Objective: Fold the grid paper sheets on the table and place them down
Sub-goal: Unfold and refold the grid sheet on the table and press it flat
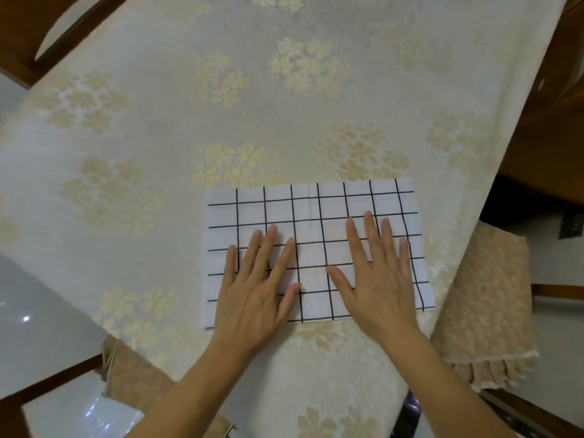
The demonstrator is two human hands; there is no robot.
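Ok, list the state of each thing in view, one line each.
paper: lying flat on the tablecloth, looks already folded, both hands on it.
left hand: open, fingers spread, pressing the paper.
right hand: open, fingers spread, pressing the paper.
tablecloth: spread over the table, edge hanging at right.
chair cushion: on the seat at right, partly under the tablecloth.

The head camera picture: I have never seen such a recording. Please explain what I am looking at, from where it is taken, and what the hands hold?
There is no machine here. A person wears a camera on the head, looking down at their own hands. The left hand and the right hand lie flat, fingers straight, on a white paper sheet with a black grid. They press it; neither hand grips anything. The sheet lies on a cream tablecloth with pale gold flowers. A beige patterned chair cushion shows at the right.
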